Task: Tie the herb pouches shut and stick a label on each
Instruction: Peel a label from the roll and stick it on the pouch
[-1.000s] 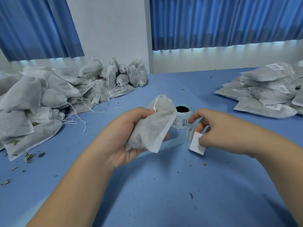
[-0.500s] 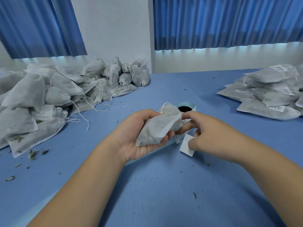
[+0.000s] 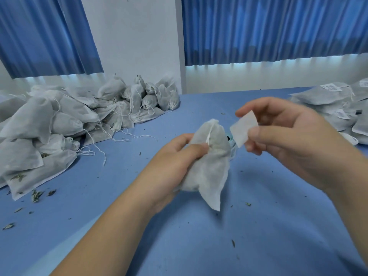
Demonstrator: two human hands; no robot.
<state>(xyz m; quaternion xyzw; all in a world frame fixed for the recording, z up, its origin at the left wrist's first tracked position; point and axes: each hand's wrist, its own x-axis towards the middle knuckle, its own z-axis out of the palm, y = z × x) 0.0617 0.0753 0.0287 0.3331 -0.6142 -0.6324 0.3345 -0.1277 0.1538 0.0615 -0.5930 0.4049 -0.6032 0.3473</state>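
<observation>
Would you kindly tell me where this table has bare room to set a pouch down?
Free: tabletop nearer than the held pouch, and the strip between it and the pouch heap. Crowded: heap at left, labelled stack at right.

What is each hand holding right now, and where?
Left hand grips the pouch round its middle. Right hand pinches the label by its right edge.

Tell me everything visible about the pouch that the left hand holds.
The pouch is a pale grey-white bag of thin, non-woven-looking fabric, filled and bulging, with darker contents showing faintly through. Its gathered neck points up, and a white drawstring runs down from it. One flat bottom corner hangs downward. The left hand grips its left side, thumb pressed near the string. It is held over the blue table; no label shows on it.
</observation>
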